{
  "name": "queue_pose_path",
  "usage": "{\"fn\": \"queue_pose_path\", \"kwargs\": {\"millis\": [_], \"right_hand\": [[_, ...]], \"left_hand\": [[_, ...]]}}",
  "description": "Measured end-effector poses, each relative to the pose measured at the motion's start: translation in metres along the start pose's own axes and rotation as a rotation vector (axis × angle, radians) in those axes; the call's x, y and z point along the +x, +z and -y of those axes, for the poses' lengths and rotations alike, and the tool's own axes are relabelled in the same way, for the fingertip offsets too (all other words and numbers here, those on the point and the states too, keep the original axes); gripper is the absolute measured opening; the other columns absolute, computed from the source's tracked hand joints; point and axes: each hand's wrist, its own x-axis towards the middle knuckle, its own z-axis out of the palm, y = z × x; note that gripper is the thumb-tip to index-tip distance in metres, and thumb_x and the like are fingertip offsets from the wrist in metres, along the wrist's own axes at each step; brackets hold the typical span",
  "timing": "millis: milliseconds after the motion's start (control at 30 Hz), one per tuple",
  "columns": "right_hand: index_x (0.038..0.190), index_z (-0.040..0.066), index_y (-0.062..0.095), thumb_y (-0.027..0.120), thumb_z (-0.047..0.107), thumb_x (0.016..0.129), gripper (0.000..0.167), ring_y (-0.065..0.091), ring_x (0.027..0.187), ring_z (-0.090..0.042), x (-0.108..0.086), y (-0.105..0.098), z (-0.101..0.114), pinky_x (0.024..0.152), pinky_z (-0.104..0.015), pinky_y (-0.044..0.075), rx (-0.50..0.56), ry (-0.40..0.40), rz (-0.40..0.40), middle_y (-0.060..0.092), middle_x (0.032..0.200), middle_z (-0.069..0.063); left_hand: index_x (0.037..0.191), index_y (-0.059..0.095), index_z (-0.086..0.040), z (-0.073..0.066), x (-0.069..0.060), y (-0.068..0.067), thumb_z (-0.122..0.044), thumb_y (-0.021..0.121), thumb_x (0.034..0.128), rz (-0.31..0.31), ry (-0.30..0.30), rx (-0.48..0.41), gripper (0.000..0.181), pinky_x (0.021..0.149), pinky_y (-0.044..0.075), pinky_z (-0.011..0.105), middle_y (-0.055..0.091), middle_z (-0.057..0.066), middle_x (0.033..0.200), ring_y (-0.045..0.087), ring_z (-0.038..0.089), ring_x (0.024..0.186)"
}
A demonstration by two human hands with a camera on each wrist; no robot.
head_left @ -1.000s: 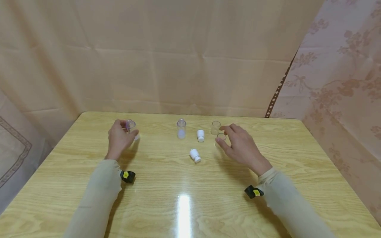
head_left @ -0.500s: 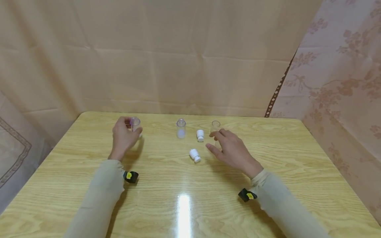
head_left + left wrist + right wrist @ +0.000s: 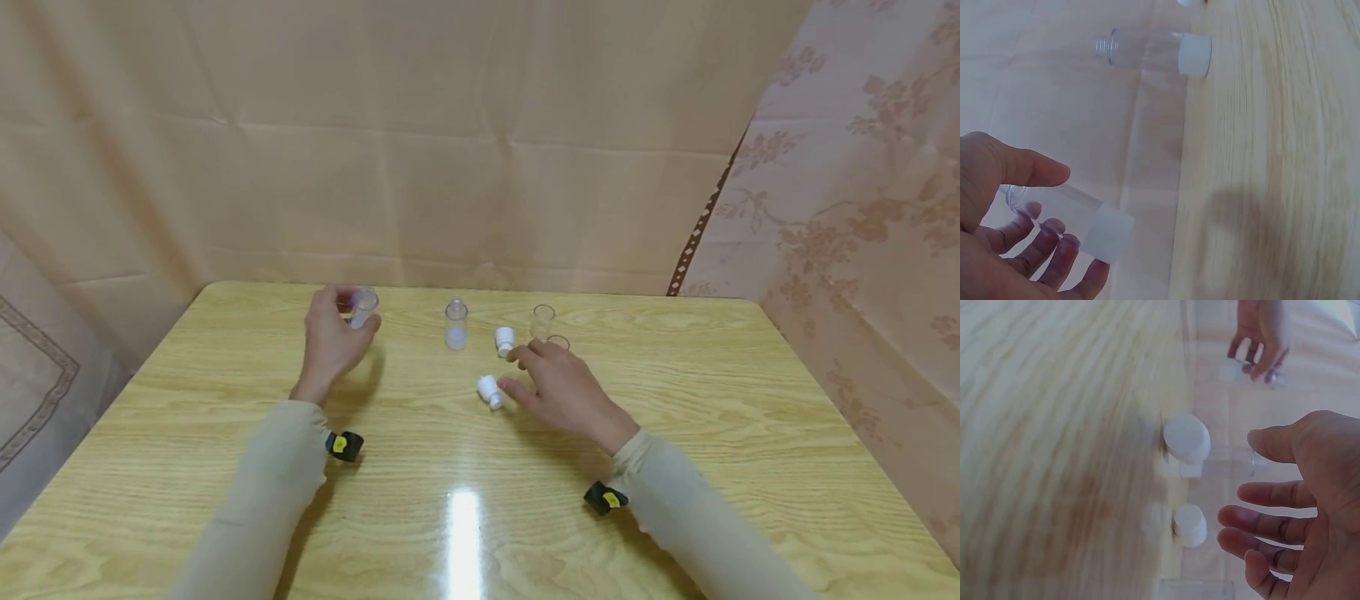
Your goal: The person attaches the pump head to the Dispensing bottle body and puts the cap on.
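left hand (image 3: 328, 346) has the held bottle (image 3: 1075, 209), clear wall with white base (image 3: 1109, 233), up off the table (image 3: 420, 467) on the left side. grip: fingers curled along one side, thumb (image 3: 1035, 167) on the other, bottle pinched between them. it's tilted in the left wrist view, base end pointing away from the palm; rim reads purple in the head view. right hand (image 3: 562, 387) holds nothing, fingers spread, thumb well apart from the index, over the right-centre of the table. near white piece (image 3: 488, 389) is just beside its thumb tip, far white piece (image 3: 504, 336) just beside its index fingertip. contact can't be called from the head view; both read as apart in the right wrist view. each piece has a wide end and a narrower one; near one sits slanted. second bottle (image 3: 456, 325) stands upright between left hand and white pieces, closer to the pieces: clear wall, white base, threaded neck. far clear cup (image 3: 542, 323) is upright past the right hand; near clear cup (image 3: 558, 342) is mostly hidden by that hand, rim showing. pale sleeves (image 3: 247, 508) on both arms, black wrist unit (image 3: 347, 446) with yellow patch on each. beige curtain (image 3: 375, 167) behind, pink floral cloth (image 3: 877, 167) at right.
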Motion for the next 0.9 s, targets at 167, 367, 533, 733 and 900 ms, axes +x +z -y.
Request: {"fn": "queue_pose_path", "kwargs": {"millis": [167, 367, 533, 733, 900], "right_hand": [[0.127, 0.005, 0.064, 0.063, 0.04, 0.101, 0.045, 0.065, 0.098, -0.028, 0.004, 0.007, 0.004, 0.08, -0.047, 0.055, 0.009, 0.001, 0.031, 0.069, 0.11, -0.011], [0.119, 0.004, 0.067, 0.068, 0.042, 0.097, 0.044, 0.065, 0.087, -0.024, 0.01, 0.015, 0.009, 0.074, -0.042, 0.054, 0.003, 0.034, 0.035, 0.069, 0.1, -0.007], [0.113, 0.005, 0.067, 0.071, 0.043, 0.095, 0.042, 0.058, 0.076, -0.017, 0.014, 0.021, 0.014, 0.066, -0.037, 0.05, -0.003, 0.073, 0.06, 0.064, 0.088, -0.001], [0.103, 0.006, 0.067, 0.075, 0.037, 0.092, 0.034, 0.056, 0.072, -0.017, 0.015, 0.026, 0.018, 0.062, -0.037, 0.048, -0.007, 0.058, 0.032, 0.063, 0.089, -0.002], [0.106, 0.005, 0.068, 0.077, 0.029, 0.09, 0.03, 0.061, 0.077, -0.02, 0.016, 0.027, 0.018, 0.066, -0.039, 0.051, -0.005, 0.042, 0.018, 0.067, 0.093, -0.004]], "left_hand": [[0.121, 0.054, 0.01, -0.007, -0.002, 0.007, -0.003, 0.072, 0.0852, 0.023, 0.016, -0.01, 0.042, 0.087, 0.046, 0.043, 0.052, 0.024, 0.115, 0.051, 0.036, 0.109], [0.123, 0.054, 0.01, -0.014, -0.004, 0.015, -0.005, 0.073, 0.0858, 0.052, 0.028, -0.005, 0.044, 0.088, 0.044, 0.044, 0.051, 0.024, 0.114, 0.051, 0.037, 0.109], [0.125, 0.052, 0.011, -0.018, -0.006, 0.021, -0.003, 0.073, 0.0854, 0.079, 0.032, -0.025, 0.047, 0.092, 0.044, 0.047, 0.05, 0.024, 0.113, 0.05, 0.037, 0.108], [0.122, 0.054, 0.01, -0.022, -0.009, 0.03, -0.001, 0.074, 0.0832, 0.101, 0.032, -0.041, 0.045, 0.091, 0.041, 0.043, 0.05, 0.021, 0.108, 0.049, 0.036, 0.105], [0.123, 0.054, 0.011, -0.025, -0.012, 0.034, -0.002, 0.071, 0.0858, 0.141, 0.008, -0.034, 0.043, 0.091, 0.043, 0.044, 0.049, 0.021, 0.108, 0.049, 0.036, 0.104]]}}
